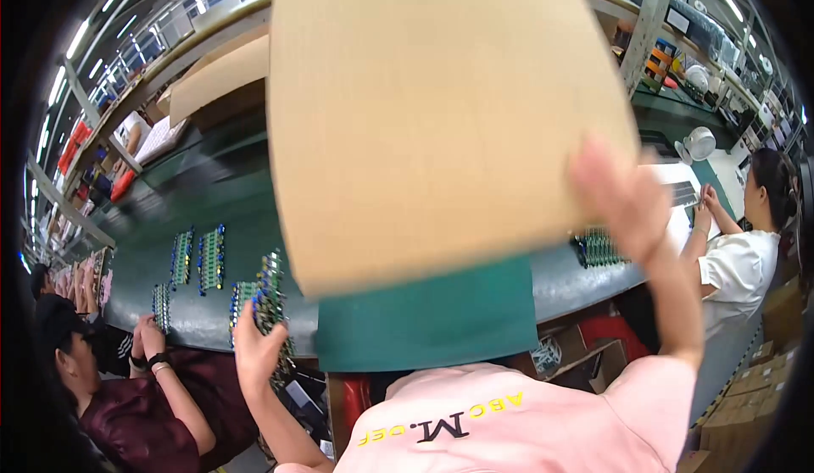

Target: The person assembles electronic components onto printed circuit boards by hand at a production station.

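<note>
A large flat tan cardboard sheet point(441, 125) is raised in front of me and hides the middle of the bench. My right hand point(627, 202), smeared by motion, grips it at its lower right edge. My left hand point(257, 346) is closed around a green circuit board panel point(270, 295) with blue and metal parts, held upright at the bench's front edge. Just beside that panel lies another circuit board panel point(242, 303). A green mat point(424, 329) covers the bench directly before me, partly under the sheet's lower edge.
More circuit board panels point(212, 257) lie on the bench to the left. Another panel point(600, 248) rests right of the mat. A co-worker in dark red point(161, 405) sits close at left, one in white point(738, 261) at right. An open carton point(593, 363) stands below the bench.
</note>
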Demonstrator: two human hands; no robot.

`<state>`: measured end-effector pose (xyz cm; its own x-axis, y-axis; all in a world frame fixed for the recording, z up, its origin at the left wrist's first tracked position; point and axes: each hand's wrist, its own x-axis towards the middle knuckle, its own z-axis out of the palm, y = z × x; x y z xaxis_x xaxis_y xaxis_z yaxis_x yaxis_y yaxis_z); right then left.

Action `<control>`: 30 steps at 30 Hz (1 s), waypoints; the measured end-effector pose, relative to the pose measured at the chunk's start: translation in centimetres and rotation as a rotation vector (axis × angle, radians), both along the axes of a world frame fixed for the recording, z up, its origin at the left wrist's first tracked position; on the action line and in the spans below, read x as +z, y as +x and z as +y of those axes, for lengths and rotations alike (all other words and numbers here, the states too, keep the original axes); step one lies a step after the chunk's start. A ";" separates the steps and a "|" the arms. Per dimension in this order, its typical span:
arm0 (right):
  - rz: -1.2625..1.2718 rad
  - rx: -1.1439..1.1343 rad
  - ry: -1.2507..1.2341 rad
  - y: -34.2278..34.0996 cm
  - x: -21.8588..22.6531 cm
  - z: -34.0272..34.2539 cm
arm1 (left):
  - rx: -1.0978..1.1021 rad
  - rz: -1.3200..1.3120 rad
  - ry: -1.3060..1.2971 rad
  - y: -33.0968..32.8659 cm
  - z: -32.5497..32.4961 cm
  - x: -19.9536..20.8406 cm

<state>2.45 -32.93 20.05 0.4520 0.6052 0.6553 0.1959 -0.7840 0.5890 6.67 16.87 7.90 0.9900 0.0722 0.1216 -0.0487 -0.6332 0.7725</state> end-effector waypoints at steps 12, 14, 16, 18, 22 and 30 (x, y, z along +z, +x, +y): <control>0.636 0.071 0.390 -10.0 -24.3 9.1 | -0.055 0.002 0.140 1.7 -4.4 0.2; 0.717 0.026 0.371 -9.5 -24.4 9.6 | -0.106 0.069 0.089 2.5 -6.7 -0.9; 0.750 0.010 0.362 -8.9 -24.3 9.9 | -0.151 0.136 0.209 3.3 -8.5 -2.3; 0.790 -0.034 0.341 -8.3 -23.8 9.9 | -0.167 0.222 0.183 4.0 -10.0 -3.6; 1.033 -0.090 0.466 -7.5 -22.0 9.8 | -0.192 0.271 0.194 5.9 -10.8 -6.3; 0.676 -0.164 1.305 -0.4 -22.6 2.4 | -0.140 0.297 0.269 7.7 -8.0 -7.3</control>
<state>2.06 -30.55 -2.56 0.8899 -0.3199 0.3253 -0.0017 -0.7154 -0.6987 14.40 8.91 0.56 0.9829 -0.0604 -0.1742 0.0515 -0.8175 0.5736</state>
